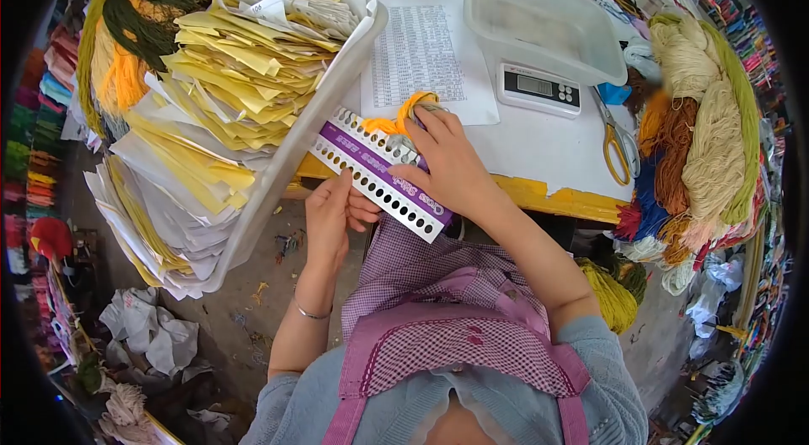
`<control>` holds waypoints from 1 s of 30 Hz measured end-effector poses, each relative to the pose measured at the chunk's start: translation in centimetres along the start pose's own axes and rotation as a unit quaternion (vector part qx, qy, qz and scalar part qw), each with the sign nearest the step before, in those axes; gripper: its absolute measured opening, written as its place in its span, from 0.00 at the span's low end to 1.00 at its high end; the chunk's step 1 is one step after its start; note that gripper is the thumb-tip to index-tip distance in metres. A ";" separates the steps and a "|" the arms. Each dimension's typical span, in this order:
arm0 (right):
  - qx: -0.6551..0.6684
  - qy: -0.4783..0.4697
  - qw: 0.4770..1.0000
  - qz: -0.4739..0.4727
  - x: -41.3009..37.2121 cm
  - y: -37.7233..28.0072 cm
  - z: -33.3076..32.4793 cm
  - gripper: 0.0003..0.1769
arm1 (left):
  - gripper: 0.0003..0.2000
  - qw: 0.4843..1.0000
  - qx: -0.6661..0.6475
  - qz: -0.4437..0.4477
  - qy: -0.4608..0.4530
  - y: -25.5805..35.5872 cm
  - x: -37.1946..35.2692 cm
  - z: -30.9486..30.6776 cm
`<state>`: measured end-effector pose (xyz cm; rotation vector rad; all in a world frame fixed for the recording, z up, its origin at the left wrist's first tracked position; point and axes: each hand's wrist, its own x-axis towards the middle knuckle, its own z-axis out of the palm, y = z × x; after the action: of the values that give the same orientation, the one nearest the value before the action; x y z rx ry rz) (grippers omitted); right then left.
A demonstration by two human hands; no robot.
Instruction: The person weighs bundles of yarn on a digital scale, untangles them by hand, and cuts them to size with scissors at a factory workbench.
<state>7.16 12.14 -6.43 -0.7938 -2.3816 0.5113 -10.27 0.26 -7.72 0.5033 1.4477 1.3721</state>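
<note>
A long white and purple punched thread card [381,175], printed "Cross Stitch", lies slanted over the table's front edge, with a row of holes along each long side. My left hand [333,211] is closed at its lower edge, with thumb and forefinger pinched on the holes. Across the card's right part rests my right hand [447,160], thumb on the purple face and fingers curled over the far edge. Orange thread [396,118] loops out by those fingers, beside some grey thread [406,150]. What lies beneath the right palm is hidden.
A bin [291,167] of yellow and white paper slips stands at left. Behind are a printed sheet [417,57], a digital scale [539,89] and a clear plastic tray [539,19]. Scissors [619,146] lie at right beside hanging yarn hanks [716,142].
</note>
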 end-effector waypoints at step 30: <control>-0.047 -0.122 0.991 -0.026 1.3 1.8 -2.5 0.32 | 0.17 0.991 0.131 0.026 0.001 -0.5 1.1 0.1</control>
<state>8.62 14.77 -4.97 -0.7445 -2.6605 0.5039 -10.47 1.12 -8.54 0.7121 1.6353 1.2278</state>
